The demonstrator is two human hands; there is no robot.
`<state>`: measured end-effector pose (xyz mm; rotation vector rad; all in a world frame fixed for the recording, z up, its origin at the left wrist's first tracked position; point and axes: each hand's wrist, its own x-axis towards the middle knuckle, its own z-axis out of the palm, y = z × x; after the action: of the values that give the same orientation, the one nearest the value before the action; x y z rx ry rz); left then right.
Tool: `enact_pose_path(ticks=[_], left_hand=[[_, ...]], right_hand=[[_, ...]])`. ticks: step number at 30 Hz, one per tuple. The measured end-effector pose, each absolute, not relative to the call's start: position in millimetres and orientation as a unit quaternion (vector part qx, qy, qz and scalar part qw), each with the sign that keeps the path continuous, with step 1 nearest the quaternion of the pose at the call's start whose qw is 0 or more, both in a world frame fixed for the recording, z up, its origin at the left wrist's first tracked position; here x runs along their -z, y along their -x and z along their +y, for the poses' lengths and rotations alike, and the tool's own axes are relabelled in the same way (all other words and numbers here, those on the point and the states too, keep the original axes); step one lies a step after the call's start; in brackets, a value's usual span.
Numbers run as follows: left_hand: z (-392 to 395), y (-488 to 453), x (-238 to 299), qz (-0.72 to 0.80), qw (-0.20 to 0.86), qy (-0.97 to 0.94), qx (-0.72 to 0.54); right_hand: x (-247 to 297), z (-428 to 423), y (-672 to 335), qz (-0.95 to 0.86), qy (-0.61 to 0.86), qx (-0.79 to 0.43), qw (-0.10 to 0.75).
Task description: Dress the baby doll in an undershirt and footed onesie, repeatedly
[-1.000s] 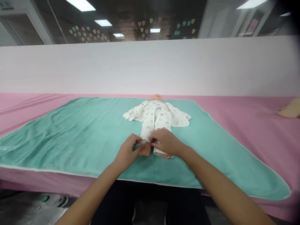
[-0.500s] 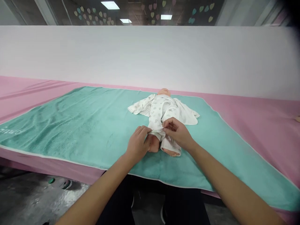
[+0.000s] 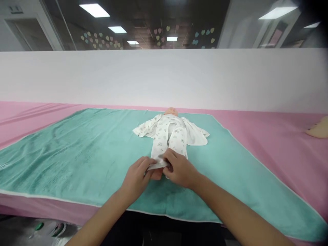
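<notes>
A baby doll [image 3: 171, 111] lies on its back with its head away from me and its feet towards me. Printed white trousers [image 3: 160, 141] cover its legs, and a white top [image 3: 196, 132] spreads out on both sides. My left hand [image 3: 137, 175] pinches the hem of the trouser leg on the left. At the other side of that same hem, my right hand [image 3: 181, 168] is closed on the cloth. Below the stretched hem the doll's foot [image 3: 156, 174] shows. The other foot is mostly hidden behind my right hand.
A green towel [image 3: 97, 157] lies under the doll on a pink-covered surface [image 3: 276, 136]. Behind stands a white partition [image 3: 153, 78]. A beige object [image 3: 319, 129] rests at the far right. Bottles [image 3: 48, 228] are on the floor at lower left.
The trouser leg on the left has been drawn down and straightened towards me, with both hands keeping hold of its hem. The camera view has tilted up a little.
</notes>
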<state>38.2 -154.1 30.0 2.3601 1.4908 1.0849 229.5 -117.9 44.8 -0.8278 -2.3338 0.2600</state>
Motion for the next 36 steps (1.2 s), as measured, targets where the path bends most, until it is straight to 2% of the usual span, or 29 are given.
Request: enact_pose_path(ticks=[3,7,13,15,17,20,22,24,27,33,36], left_hand=[[-160.8,-26.2,-29.3,0.489,-0.011,-0.808,-0.328],[-170.5,-20.2,-27.1,0.505,-0.086,-0.816,-0.269],[-186.3,-19.3,-30.4,0.512,-0.07,-0.835,-0.189],[-187.3,-15.8,-34.5,0.501,-0.054,-0.839,-0.207],[-180.9,-13.3,-39.5,0.487,-0.056,-0.836,-0.247],[-150.3,-19.3,-48.2,0.489,-0.041,-0.812,-0.314],[-115.8,-32.3,-54.5,0.491,0.003,-0.799,-0.348],[-74.1,-50.5,-61.0,0.48,0.049,-0.793,-0.373],[-12.5,-80.3,-70.7,0.484,0.087,-0.777,-0.392],[56.5,-122.0,-77.7,0.516,0.083,-0.812,-0.261],[72.2,-124.8,-78.3,0.52,0.092,-0.812,-0.248]], right_hand=[[-43.8,-123.4,-226.8,-0.903,0.278,-0.056,0.323],[-43.8,-129.5,-223.5,-0.928,0.245,0.016,0.28],[-45.4,-142.8,-226.0,-0.956,0.195,0.017,0.218],[-47.7,-143.2,-229.6,-0.952,0.168,-0.029,0.252],[-52.0,-135.8,-235.6,-0.918,0.188,-0.097,0.336],[-57.7,-109.4,-248.2,-0.791,0.315,-0.172,0.496],[-56.1,-88.3,-255.3,-0.709,0.405,-0.183,0.547],[-49.0,-71.7,-258.2,-0.688,0.461,-0.186,0.529],[-35.5,-61.1,-254.5,-0.726,0.485,-0.189,0.448],[-36.0,-62.9,-252.6,-0.81,0.454,-0.166,0.333],[-42.5,-63.8,-255.7,-0.825,0.443,-0.188,0.295]])
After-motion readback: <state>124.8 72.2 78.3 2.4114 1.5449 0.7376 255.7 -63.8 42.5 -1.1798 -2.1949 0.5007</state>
